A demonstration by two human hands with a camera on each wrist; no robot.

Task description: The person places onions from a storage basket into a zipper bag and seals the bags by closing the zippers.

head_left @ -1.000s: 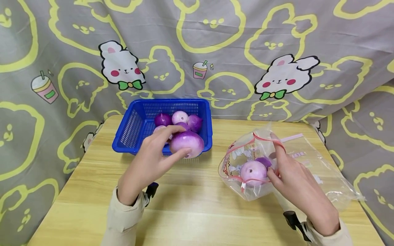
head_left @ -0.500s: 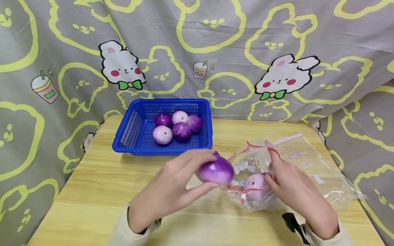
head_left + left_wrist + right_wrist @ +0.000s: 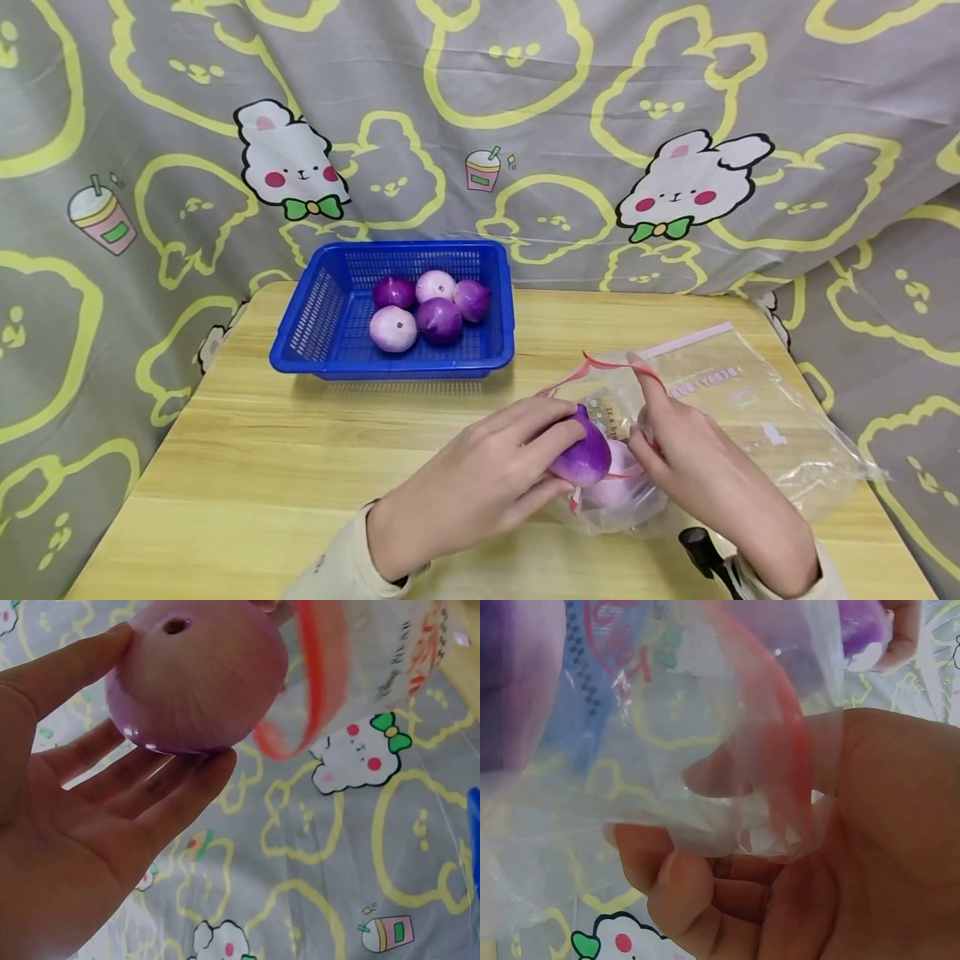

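Note:
My left hand (image 3: 480, 467) grips a purple onion (image 3: 588, 450) between thumb and fingertips, tilted at the mouth of a clear zip bag (image 3: 637, 512). Up close in the left wrist view, the held onion (image 3: 199, 686) shows its pale root end beside the bag's red zip strip (image 3: 319, 675). With its thumb inside the rim and fingers outside, my right hand (image 3: 697, 458) holds the bag's right edge; the right wrist view shows this thumb (image 3: 720, 769) through the plastic. Inside the bag lies a pale purple onion (image 3: 615, 492), partly covered by the held one.
A blue plastic basket (image 3: 300, 364) stands at the back left of the wooden table (image 3: 255, 475), with several onions inside. Another clear bag (image 3: 780, 433) with a lilac strip lies flat at the right, partly under my right forearm. A patterned curtain (image 3: 547, 100) hangs behind.
My left hand has carried the onion from the basket's front edge rightward and toward me to the bag mouth. The bag's opening has shifted slightly nearer; my right hand keeps its hold.

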